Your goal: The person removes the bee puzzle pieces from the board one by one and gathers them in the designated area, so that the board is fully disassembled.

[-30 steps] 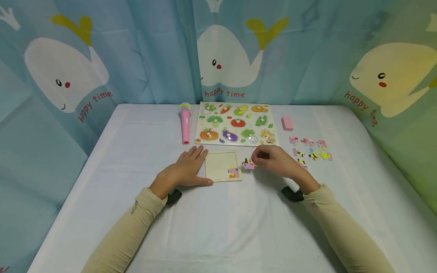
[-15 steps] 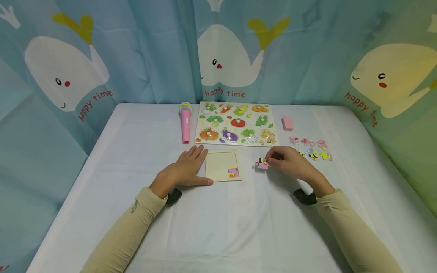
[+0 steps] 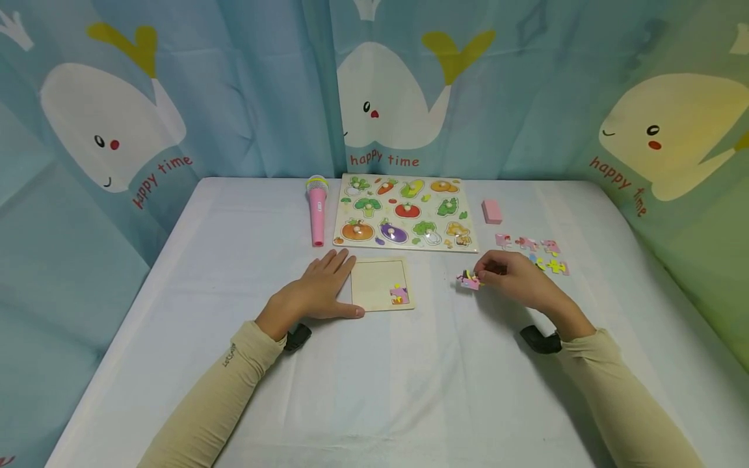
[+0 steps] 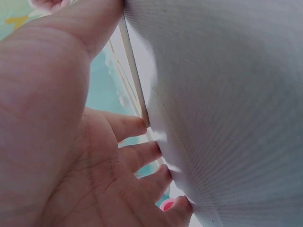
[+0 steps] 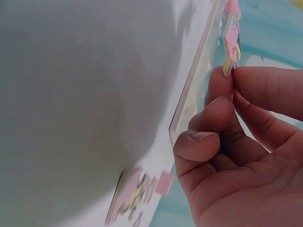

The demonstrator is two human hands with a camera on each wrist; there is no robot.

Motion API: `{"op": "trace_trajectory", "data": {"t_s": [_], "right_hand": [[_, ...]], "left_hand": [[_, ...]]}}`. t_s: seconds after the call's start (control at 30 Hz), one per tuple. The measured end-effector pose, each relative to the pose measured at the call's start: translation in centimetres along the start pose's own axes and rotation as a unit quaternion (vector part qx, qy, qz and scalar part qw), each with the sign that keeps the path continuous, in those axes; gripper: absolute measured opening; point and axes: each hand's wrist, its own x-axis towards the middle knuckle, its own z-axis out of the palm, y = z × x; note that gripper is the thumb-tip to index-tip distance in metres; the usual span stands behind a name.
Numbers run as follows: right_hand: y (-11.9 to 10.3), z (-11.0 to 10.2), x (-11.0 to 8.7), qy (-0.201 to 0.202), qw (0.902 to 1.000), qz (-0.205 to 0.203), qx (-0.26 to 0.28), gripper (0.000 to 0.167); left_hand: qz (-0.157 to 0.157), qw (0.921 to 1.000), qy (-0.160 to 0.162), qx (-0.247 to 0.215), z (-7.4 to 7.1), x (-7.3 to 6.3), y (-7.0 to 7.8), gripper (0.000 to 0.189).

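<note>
My left hand (image 3: 316, 290) lies with spread, straight fingers along the left edge of a square wooden puzzle board (image 3: 374, 279). Its thumb reaches the board's near left corner. One pink and yellow puzzle piece (image 3: 400, 295) sits in the board's near right corner. My right hand (image 3: 515, 278) is to the right of the board, pinching a pink, yellow and black jigsaw piece (image 3: 469, 280) between thumb and index finger. In the right wrist view this jigsaw piece (image 5: 232, 42) stands up from the fingertips, above the table. The other fingers curl in toward the palm.
Several loose jigsaw pieces (image 3: 528, 244) lie to the right, some hidden behind my right hand. Behind them is a pink block (image 3: 492, 212). A vegetable knob puzzle (image 3: 404, 211) lies at the back, with a pink toy microphone (image 3: 317, 211) on its left.
My right hand has moved right, away from the board and toward the loose pieces, carrying the pinched jigsaw piece. My left hand and the board have stayed in place.
</note>
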Motion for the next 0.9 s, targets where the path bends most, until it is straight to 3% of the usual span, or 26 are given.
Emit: {"op": "trace_trajectory", "data": {"t_s": [0.4,0.9], "right_hand": [[3.0,-2.3,-1.5,0.021,0.9996,0.016,-0.014,0.011],[6.3,-4.7,-3.2,0.072,0.9963,0.007,-0.047,0.011]], "left_hand": [[-0.003,1.0,-0.004,-0.001,0.0,-0.1,0.0,0.115],[0.002,1.0,-0.002,-0.002,-0.1,0.1,-0.2,0.115]]}}
